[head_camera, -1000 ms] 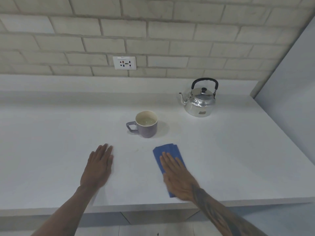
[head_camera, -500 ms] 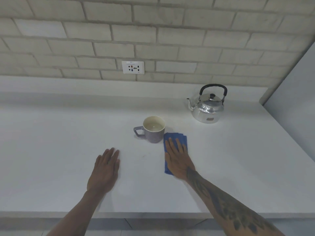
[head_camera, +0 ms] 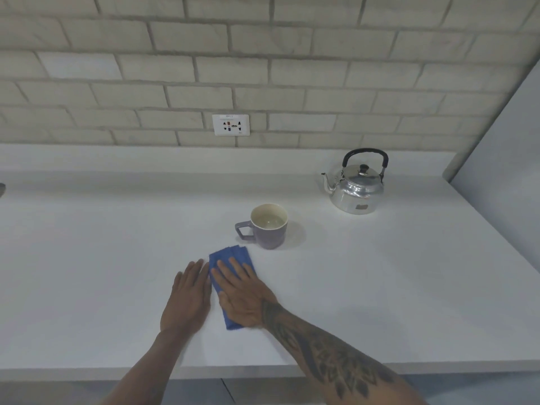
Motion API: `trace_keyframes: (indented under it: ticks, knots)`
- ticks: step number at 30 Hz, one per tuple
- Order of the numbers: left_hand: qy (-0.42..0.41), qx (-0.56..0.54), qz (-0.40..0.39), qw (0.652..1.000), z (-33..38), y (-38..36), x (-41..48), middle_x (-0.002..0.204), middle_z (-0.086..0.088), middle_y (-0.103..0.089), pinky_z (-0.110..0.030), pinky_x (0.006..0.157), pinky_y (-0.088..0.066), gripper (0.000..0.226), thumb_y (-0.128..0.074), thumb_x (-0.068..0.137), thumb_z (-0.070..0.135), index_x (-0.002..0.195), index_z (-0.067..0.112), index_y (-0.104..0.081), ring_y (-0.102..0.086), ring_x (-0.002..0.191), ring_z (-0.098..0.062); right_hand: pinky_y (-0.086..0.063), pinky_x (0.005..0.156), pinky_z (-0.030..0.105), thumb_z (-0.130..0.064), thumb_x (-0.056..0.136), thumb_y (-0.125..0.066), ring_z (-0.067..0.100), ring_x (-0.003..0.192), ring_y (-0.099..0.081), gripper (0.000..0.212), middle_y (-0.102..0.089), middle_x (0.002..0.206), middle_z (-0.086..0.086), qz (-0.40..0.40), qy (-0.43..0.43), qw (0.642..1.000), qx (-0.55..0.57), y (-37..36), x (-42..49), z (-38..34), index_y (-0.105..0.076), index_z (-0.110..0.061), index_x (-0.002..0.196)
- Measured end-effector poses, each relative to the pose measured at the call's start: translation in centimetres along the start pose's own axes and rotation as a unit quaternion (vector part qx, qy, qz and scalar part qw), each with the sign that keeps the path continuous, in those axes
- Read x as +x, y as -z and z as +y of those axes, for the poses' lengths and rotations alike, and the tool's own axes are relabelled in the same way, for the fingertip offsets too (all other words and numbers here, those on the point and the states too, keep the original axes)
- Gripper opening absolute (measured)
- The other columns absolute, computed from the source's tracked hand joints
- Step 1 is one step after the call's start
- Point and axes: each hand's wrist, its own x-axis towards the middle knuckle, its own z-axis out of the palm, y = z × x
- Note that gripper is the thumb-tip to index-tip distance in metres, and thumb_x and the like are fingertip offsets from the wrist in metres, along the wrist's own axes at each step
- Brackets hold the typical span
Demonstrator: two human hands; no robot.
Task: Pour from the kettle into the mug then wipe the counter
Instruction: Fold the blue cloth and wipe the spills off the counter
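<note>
A purple mug [head_camera: 270, 232] with liquid in it stands upright on the white counter [head_camera: 380, 287], handle to the left. Behind it to the right sits a shiny metal kettle [head_camera: 355, 190] with a black handle, spout pointing left. A folded blue cloth [head_camera: 230, 260] lies flat just in front of the mug. My right hand [head_camera: 242, 293] presses flat on the cloth, fingers spread, covering its near half. My left hand [head_camera: 188, 298] lies flat on the counter right beside the cloth's left edge, holding nothing.
A brick wall with a white power socket [head_camera: 230, 124] rises behind the counter. A grey wall panel [head_camera: 502, 159] bounds the counter on the right. The counter's front edge [head_camera: 263, 372] runs just under my forearms.
My right hand has slid the blue cloth from beside the mug's right side leftward and nearer, to just in front of the mug, next to my left hand. Mug and kettle have not moved.
</note>
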Motion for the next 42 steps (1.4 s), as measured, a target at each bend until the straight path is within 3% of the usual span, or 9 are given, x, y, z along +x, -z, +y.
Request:
trace_keyframes:
  ticks: [4, 7, 10, 15, 23, 27, 36, 39, 42]
  knots:
    - [0.003, 0.002, 0.008, 1.0, -0.3, -0.3, -0.1, 0.161, 0.0, -0.017, -0.034, 0.122, -0.004, 0.062, -0.006, 0.095, 0.037, 0.152, 0.017, -0.02, -0.009, 0.15, -0.015, -0.001, 0.123, 0.047, -0.037, 0.102, -0.01, 0.028, 0.151, 0.006, 0.059, 0.001, 0.165, 0.007, 0.004, -0.042, 0.999, 0.014, 0.1, -0.1, 0.7, -0.004, -0.013, 0.156]
    - [0.004, -0.005, 0.011, 1.0, -0.3, -0.5, 0.0, 0.161, 0.002, -0.016, -0.036, 0.123, -0.005, 0.063, -0.006, 0.095, 0.04, 0.152, 0.02, -0.019, -0.009, 0.15, -0.014, 0.003, 0.122, 0.046, -0.042, 0.098, 0.006, 0.029, 0.151, 0.001, 0.068, -0.004, 0.164, 0.008, 0.023, -0.044, 0.999, 0.017, -0.1, -3.1, 2.5, -0.009, -0.01, 0.155]
    - [-0.001, -0.006, 0.017, 1.0, 0.0, -0.5, -0.1, 0.161, 0.004, -0.018, -0.036, 0.122, -0.005, 0.067, -0.002, 0.092, 0.045, 0.152, 0.022, -0.021, -0.009, 0.149, -0.014, -0.012, 0.123, 0.045, -0.043, 0.098, 0.007, 0.032, 0.148, -0.018, 0.072, -0.023, 0.16, 0.009, 0.041, -0.076, 0.996, -0.006, -0.2, -7.0, 6.7, -0.027, -0.009, 0.152]
    - [0.002, -0.015, 0.023, 1.0, 0.4, -0.3, -0.2, 0.161, 0.005, -0.018, -0.034, 0.122, -0.003, 0.068, -0.003, 0.09, 0.045, 0.152, 0.022, -0.021, -0.009, 0.149, -0.013, 0.013, 0.117, 0.033, -0.054, 0.083, 0.023, 0.022, 0.15, 0.015, 0.083, 0.017, 0.158, -0.006, 0.031, -0.169, 0.985, 0.008, 0.5, -11.3, 14.1, 0.004, -0.018, 0.155]
    - [0.006, -0.002, 0.025, 1.0, 0.6, -0.1, -0.1, 0.16, 0.005, -0.02, -0.033, 0.122, -0.003, 0.074, 0.004, 0.086, 0.048, 0.151, 0.022, -0.022, -0.01, 0.148, -0.013, -0.006, 0.121, 0.047, -0.058, 0.061, 0.047, 0.032, 0.151, 0.005, 0.113, 0.007, 0.164, 0.007, 0.015, -0.262, 0.965, -0.016, 2.0, -8.7, 17.5, 0.004, -0.014, 0.155]
    - [0.009, 0.004, 0.024, 1.0, 0.6, -0.3, -0.1, 0.16, 0.004, -0.021, -0.035, 0.122, -0.005, 0.075, 0.004, 0.086, 0.049, 0.151, 0.022, -0.023, -0.012, 0.148, -0.014, -0.002, 0.122, 0.048, -0.061, 0.071, 0.036, 0.033, 0.15, 0.009, 0.1, 0.011, 0.164, 0.007, 0.005, -0.232, 0.973, -0.006, 1.6, -9.1, 18.0, 0.006, -0.015, 0.155]
    - [0.03, 0.035, 0.034, 0.998, 2.4, 0.0, 0.2, 0.151, -0.006, -0.039, -0.044, 0.118, -0.018, 0.072, -0.006, 0.087, 0.043, 0.143, 0.014, -0.04, -0.028, 0.143, -0.024, 0.002, 0.123, 0.046, -0.073, 0.065, 0.027, 0.027, 0.151, 0.008, 0.109, 0.008, 0.164, 0.004, -0.011, -0.217, 0.975, 0.048, 3.0, -9.2, 18.3, 0.001, -0.018, 0.155]
    - [-0.02, 0.036, 0.037, 0.998, 6.6, -0.3, 0.8, 0.135, -0.012, -0.057, -0.043, 0.108, -0.033, 0.061, -0.022, 0.089, 0.04, 0.13, 0.009, -0.054, -0.05, 0.128, -0.029, -0.004, 0.123, 0.044, -0.064, 0.094, -0.006, 0.026, 0.151, -0.003, 0.078, -0.006, 0.164, 0.005, 0.034, -0.227, 0.972, 0.06, 4.4, -8.6, 19.2, -0.011, -0.016, 0.155]
    - [-0.073, -0.01, 0.048, 0.996, 13.1, -0.9, 1.6, 0.122, -0.01, -0.065, -0.038, 0.094, -0.047, 0.055, -0.03, 0.088, 0.04, 0.125, 0.011, -0.059, -0.063, 0.109, -0.031, -0.012, 0.12, 0.047, -0.045, 0.102, -0.027, 0.028, 0.149, -0.013, 0.06, -0.017, 0.162, 0.007, 0.062, -0.234, 0.968, 0.07, 6.1, -8.1, 20.3, -0.02, -0.015, 0.153]
